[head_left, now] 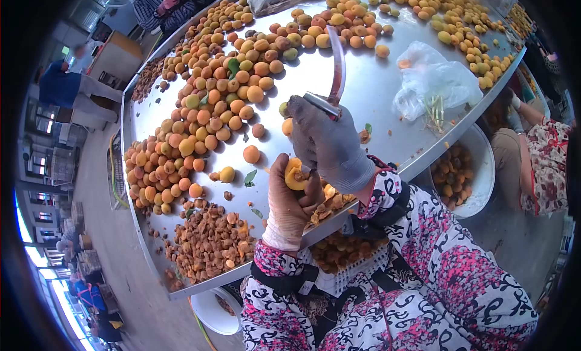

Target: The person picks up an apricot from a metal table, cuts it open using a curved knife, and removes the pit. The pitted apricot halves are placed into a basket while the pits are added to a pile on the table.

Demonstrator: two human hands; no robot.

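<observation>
A cut apricot (pixel 295 175), its yellow flesh showing, is above the near edge of the metal table (pixel 372 78). The left hand (pixel 289 203), in a stained pale glove, grips it between thumb and fingers. The right hand (pixel 330 139), in a grey glove, is just beside it over the table, closed around a knife (pixel 337 69) whose curved blade points toward the table's far side; whether its fingertips touch the apricot, I cannot tell.

Opened fruit (pixel 331 204) lies at the table's near edge, beside the left hand. A long heap of whole apricots (pixel 209 112) runs along the table's left part, with a pile of brown pits (pixel 212 245) at its near-left corner. Toward the table's right edge lies a clear plastic bag (pixel 439 78).

Below the table's near edge is a white crate (pixel 342 284) holding fruit. Off the table's right edge stand a fruit-filled tub (pixel 486 169) and a person in a flowered top (pixel 548 160).
</observation>
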